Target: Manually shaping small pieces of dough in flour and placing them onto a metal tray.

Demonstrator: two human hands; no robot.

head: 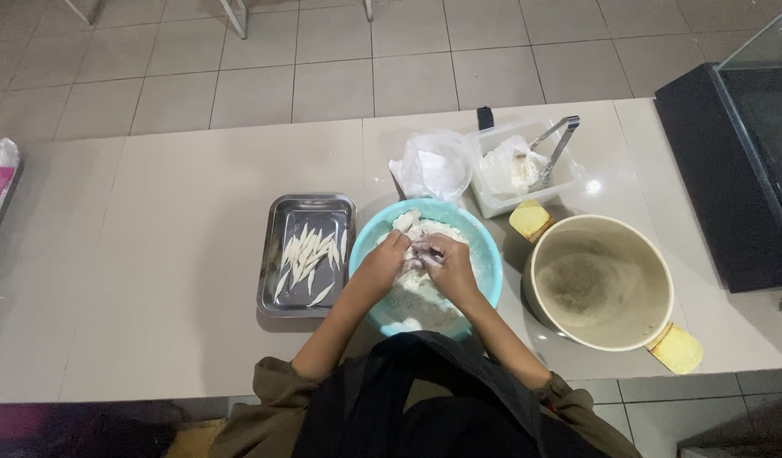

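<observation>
we have both hands down in the teal bowl [484, 254], working a floury white lump of dough [418, 233] that sits in the middle of it. our left hand [384, 261] is curled, fingers pressed against the dough from the left; our right hand [446, 265] is cupped over it from the right, fingers bent and dusted white. the two hands touch, closed around the same piece.

what could go wrong, as we judge it: the bowl sits near the table [153, 254] edge closest to us, so a hard push down and toward us could tip or slide it off. loose flour could spill over the rim onto the table. the big cream pot [654, 271] stands just beside the bowl on the right, and a wide elbow could knock it; its near yellow handle [678, 348] already reaches close to the table's front edge.

counted: one teal bowl, one cream pot with two yellow handles, one metal tray [276, 293] to the left of the bowl holding thin white strips [310, 254], too many and too overlapped to count surely, roughly twenty. behind the bowl, one crumpled clear bag [433, 165], one clear plastic tub [493, 199] with white powder, and one pair of metal tongs [560, 140] resting in it.
</observation>
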